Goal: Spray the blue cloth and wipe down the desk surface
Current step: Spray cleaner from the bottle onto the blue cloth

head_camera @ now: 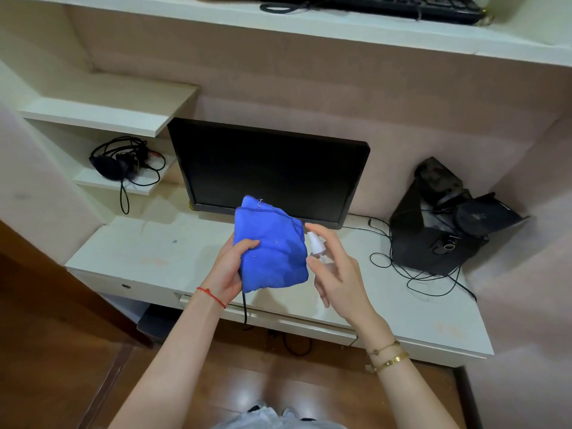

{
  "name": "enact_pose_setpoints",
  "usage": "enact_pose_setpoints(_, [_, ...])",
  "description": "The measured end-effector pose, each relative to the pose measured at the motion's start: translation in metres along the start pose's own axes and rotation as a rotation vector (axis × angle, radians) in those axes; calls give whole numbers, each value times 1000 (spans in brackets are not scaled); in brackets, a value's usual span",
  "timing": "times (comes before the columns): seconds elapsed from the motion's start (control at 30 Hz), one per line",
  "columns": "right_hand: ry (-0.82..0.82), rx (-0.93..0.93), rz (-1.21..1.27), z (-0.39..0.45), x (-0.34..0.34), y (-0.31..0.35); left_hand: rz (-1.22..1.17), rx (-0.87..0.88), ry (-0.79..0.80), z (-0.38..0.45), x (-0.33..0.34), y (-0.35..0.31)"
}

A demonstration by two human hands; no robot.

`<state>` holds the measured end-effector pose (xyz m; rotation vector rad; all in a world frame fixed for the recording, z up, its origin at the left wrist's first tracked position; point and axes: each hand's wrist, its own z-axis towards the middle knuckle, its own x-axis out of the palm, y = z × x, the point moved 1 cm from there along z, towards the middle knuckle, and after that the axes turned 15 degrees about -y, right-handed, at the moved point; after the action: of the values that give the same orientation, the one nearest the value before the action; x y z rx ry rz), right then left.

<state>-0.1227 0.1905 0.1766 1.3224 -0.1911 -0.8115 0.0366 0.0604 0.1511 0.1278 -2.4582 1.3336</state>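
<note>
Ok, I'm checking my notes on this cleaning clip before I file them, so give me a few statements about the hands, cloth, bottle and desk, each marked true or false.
1. The left hand holds the blue cloth up above the desk. True.
2. The right hand holds a small clear spray bottle beside the cloth. True.
3. The cloth lies spread flat on the desk. False: it is bunched and held in the air.
4. The monitor screen is lit. False: it is dark.
5. A black keyboard sits on the upper shelf. True.
6. The bottle's nozzle points away from the cloth. False: it faces the cloth.
</note>
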Motion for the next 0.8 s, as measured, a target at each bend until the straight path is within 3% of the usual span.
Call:
enact_pose_setpoints(0.3, [133, 206, 382, 8, 5, 13, 6, -30, 21, 3, -1, -5])
enact_pose_setpoints(0.53, [92, 198, 314, 13, 4, 14, 1, -40, 28, 6, -3, -7])
enact_pose_setpoints(0.8, [-73, 68, 24, 15, 3, 12, 4, -33, 31, 6, -5, -10])
